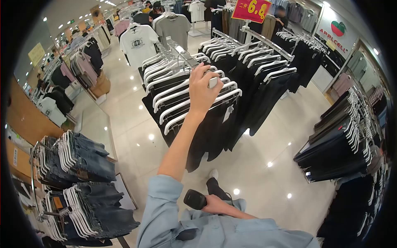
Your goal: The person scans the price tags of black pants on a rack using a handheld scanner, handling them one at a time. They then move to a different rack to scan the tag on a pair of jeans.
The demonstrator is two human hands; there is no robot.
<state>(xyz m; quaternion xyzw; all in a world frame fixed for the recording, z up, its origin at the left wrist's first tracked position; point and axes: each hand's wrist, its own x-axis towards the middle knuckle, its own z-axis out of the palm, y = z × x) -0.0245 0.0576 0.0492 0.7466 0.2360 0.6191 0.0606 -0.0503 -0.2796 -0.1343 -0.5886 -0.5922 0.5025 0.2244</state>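
My left hand [202, 89] reaches forward to the front end of a metal rail [182, 53], its fingers curled around a white hanger [213, 82] that shows partly between them. Black trousers [206, 140] hang below on a row of white hangers [171, 99], and a small white tag [227, 113] dangles at their right side. Low in front of my body, my right hand [215, 204] is closed around a black handheld scanner [195, 199], whose rounded head points left.
Denim shorts [95, 198] hang on a rack at lower left. More dark trousers [264, 99] hang just beyond, under a red price sign [251, 10]. A rack of dark garments [331, 153] stands at right. Glossy tiled floor [256, 173] runs between the racks.
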